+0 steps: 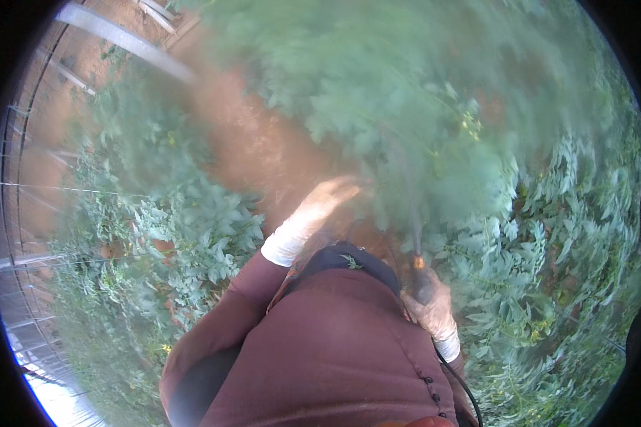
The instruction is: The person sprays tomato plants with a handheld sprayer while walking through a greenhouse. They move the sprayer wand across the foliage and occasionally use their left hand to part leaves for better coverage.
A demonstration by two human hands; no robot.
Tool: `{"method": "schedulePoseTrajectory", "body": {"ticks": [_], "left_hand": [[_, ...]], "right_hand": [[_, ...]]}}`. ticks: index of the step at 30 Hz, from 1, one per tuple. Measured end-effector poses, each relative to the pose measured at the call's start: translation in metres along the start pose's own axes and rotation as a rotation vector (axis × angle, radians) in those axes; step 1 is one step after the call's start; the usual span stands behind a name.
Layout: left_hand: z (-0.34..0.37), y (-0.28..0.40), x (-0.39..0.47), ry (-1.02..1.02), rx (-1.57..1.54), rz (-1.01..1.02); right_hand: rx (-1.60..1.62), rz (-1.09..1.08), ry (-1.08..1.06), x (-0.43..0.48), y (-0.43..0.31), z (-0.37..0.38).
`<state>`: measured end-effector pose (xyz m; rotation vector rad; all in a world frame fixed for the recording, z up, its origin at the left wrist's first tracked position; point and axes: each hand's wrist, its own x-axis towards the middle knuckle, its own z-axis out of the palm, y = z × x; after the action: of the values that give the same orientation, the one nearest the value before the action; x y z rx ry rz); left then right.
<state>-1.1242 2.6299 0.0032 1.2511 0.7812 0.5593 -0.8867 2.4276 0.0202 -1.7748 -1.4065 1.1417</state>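
Note:
My right hand (pixel 437 307) is wrapped around the dark handle of a spray wand (pixel 416 235), low at my right side. The wand's thin lance runs up from an orange-brown collar and fades into blurred tomato-like foliage (pixel 432 176). A black hose (pixel 462 381) curves down beside my right forearm. Ahead of my waist, my left hand (pixel 334 191) reaches out over the soil path, its fingers blurred and extended towards the leaves. I see nothing held in it. Both wrists have pale cuffs below maroon sleeves.
Dense plant rows stand on both sides, with leaves (pixel 208 235) close by my left arm. A reddish soil path (pixel 267 144) runs between them. White posts or beams (pixel 128 42) and thin support wires (pixel 69 188) lie at the left. A leaf sprig (pixel 351 261) rests on my dark waist garment.

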Motion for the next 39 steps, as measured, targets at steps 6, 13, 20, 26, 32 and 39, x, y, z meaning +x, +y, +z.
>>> {"method": "schedulePoseTrajectory", "body": {"ticks": [6,13,20,26,32,39], "left_hand": [[-0.104,-0.02,-0.031,0.138,-0.061,0.0],[-0.248,-0.031,-0.088,0.335,-0.14,-0.098],[-0.341,-0.059,-0.098,0.573,-0.089,-0.095],[-0.384,-0.067,-0.073,0.579,-0.129,-0.141],[-0.439,-0.048,-0.038,0.606,-0.375,-0.165],[-0.488,-0.001,0.027,0.579,-0.154,-0.172]], "right_hand": [[0.017,0.196,-0.075,0.079,-0.065,0.06],[-0.015,0.104,-0.161,0.186,-0.139,0.159],[0.186,0.314,-0.077,0.269,-0.179,0.199],[0.212,0.112,-0.012,0.355,-0.17,0.206],[0.073,-0.028,0.169,0.462,-0.153,0.216],[-0.092,-0.036,0.224,0.531,-0.163,0.215]]}}
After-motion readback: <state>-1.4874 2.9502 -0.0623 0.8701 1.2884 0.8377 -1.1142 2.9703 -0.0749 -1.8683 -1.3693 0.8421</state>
